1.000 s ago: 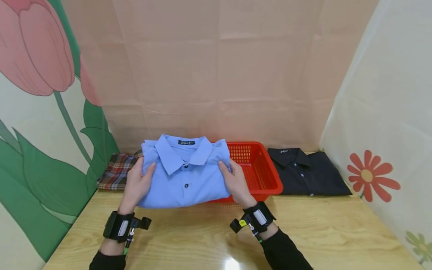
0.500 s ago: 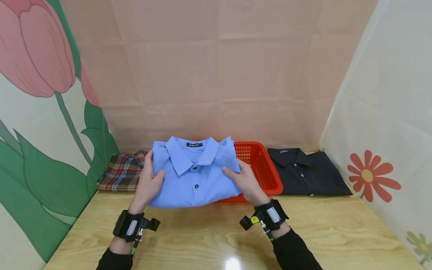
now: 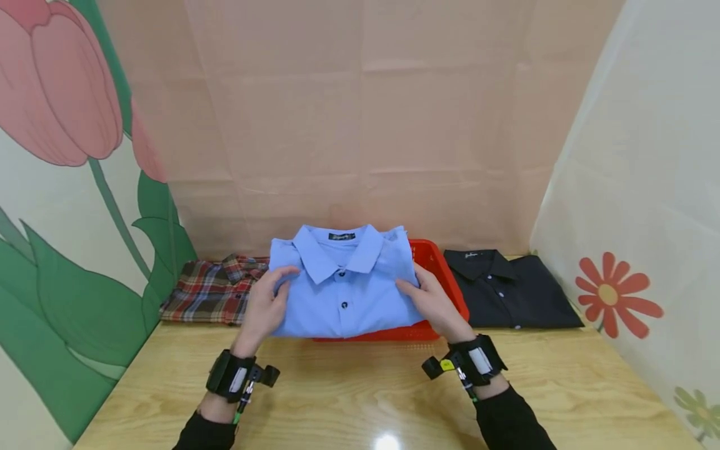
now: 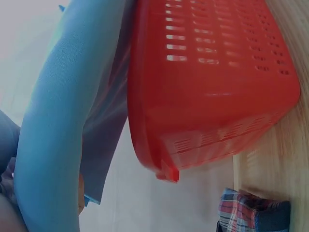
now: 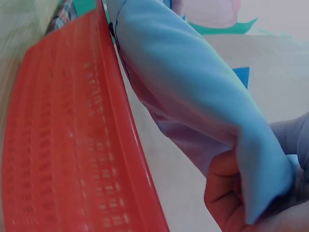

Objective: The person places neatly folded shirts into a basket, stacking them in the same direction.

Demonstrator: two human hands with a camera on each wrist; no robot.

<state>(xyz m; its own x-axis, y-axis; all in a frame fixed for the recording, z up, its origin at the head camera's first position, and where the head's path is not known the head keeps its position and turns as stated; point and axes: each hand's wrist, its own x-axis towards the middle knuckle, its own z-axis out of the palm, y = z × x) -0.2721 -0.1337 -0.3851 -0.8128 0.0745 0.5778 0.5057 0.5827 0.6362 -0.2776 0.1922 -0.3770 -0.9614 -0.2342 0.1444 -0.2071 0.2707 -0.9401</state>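
Head view: The blue shirt, folded with collar away from the person and label showing, is held above the red basket and hides most of it. The left hand grips the shirt's left edge, thumb and one finger on the front; its remaining fingers are largely hidden. The right hand pinches the right edge, thumb lying on the front, other fingers behind the cloth. A folded plaid shirt lies on the wooden table to the left of the basket, a folded black shirt just to its right. A black wrist band is worn on the left arm; the right arm carries a similar one.

Left wrist view: The rounded fold of the blue shirt runs along the basket's rim side, above it; contact with the rim cannot be confirmed. Part of a finger shows behind the cloth; the spread of the others cannot be told. The basket stands on the table, with plaid cloth near its end.

Right wrist view: Fingers are bent beneath the shirt's edge, clasping the fabric. The basket's perforated side and rim are alongside, and a patch of plaid shows beyond its far end.
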